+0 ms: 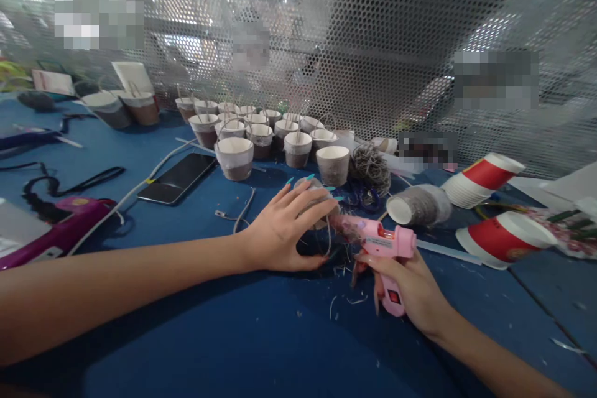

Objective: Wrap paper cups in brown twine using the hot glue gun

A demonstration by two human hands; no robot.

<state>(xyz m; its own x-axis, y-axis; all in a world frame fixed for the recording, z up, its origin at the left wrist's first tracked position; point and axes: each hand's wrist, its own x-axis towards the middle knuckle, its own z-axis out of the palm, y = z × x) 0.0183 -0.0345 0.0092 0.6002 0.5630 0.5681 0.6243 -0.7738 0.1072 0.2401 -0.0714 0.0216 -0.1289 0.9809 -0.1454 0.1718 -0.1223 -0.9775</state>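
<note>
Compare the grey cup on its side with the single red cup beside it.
The grey cup is wrapped in twine; the red cup is bare, red and white. The grey cup lies nearer the glue gun; the red cup lies farther right. Both lie on their sides on the blue table, untouched.

Glossy pink plastic glue gun (pixel 385 247), rough twine-wrapped paper cup (pixel 313 196), matt blue cloth table (pixel 233 336).

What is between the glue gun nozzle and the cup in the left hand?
Nothing visible. The right hand points the pink glue gun straight at the twine-wrapped cup under the left hand; only loose twine strands hang at the nozzle.
</note>
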